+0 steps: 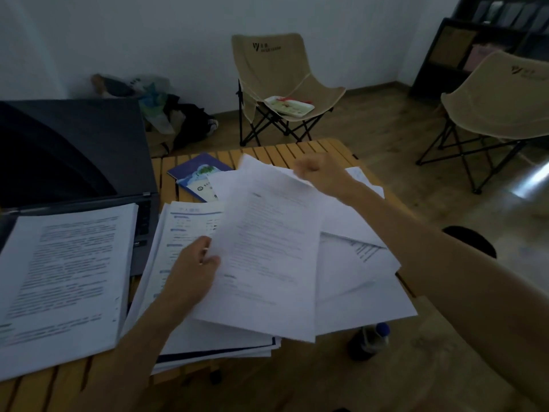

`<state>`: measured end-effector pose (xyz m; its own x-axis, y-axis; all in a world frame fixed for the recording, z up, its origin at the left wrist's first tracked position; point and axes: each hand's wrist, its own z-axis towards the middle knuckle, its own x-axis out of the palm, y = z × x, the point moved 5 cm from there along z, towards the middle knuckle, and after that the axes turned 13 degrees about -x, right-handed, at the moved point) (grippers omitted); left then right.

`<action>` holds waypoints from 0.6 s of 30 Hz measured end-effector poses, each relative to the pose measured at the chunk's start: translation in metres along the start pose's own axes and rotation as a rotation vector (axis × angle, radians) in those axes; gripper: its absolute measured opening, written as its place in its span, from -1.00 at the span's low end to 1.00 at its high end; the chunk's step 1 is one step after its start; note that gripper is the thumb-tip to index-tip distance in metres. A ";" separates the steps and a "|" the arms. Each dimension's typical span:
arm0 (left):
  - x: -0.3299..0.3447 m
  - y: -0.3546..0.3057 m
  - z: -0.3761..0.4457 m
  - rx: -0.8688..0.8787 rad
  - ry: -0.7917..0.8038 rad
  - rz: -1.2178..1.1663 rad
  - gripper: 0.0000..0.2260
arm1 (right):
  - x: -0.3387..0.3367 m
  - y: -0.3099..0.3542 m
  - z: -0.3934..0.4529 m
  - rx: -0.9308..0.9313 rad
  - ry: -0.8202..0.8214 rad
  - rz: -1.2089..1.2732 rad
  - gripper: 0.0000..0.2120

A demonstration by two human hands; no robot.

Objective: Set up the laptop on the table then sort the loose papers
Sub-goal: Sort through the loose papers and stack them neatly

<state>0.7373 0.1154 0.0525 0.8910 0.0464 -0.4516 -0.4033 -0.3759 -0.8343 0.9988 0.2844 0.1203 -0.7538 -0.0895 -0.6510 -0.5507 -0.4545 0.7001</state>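
Slatted table (312, 148), both hands (193, 272) gripping sheet (267, 248) edges, papers overhanging

Print on the papers (267, 248) and chair (273, 69) is illegible.

Walls: plain white wall (178, 31), with a wooden skirting board at its foot.
Floor: brown wood-look floor (386, 123), with a bright patch of glare at the right edge.
Light: dim, bluish.
Chairs: two beige folding chairs on black frames; one chair (276, 72) against the wall with a tray (289, 105) on its seat, the other chair (499, 99) at the right.
Shelf: dark shelf unit (463, 52) in the far right corner.
Corner heap: bags and dark clothes (166, 111) on the floor by the wall.
Near floor: dark bottle (370, 340) with a blue cap.
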 end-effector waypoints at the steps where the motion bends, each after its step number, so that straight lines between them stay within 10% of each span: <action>1: -0.013 0.006 0.002 -0.030 -0.021 -0.043 -0.84 | -0.013 -0.020 -0.004 0.084 -0.030 -0.088 -0.95; 8: -0.055 0.047 0.004 -0.219 -0.152 0.300 -0.74 | -0.053 -0.147 -0.099 0.811 -0.071 -0.518 -0.10; 12: -0.038 0.024 -0.011 -0.076 -0.426 0.839 -0.51 | -0.054 -0.140 -0.116 0.830 -0.132 -0.528 -0.13; 18: 0.029 0.031 -0.003 0.089 0.029 0.987 -0.41 | -0.055 -0.141 -0.117 0.849 -0.212 -0.495 -0.24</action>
<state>0.7508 0.1026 0.0143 0.1514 -0.2733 -0.9499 -0.9806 -0.1629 -0.1094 1.1599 0.2495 0.0233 -0.3733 0.1359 -0.9177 -0.8304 0.3921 0.3959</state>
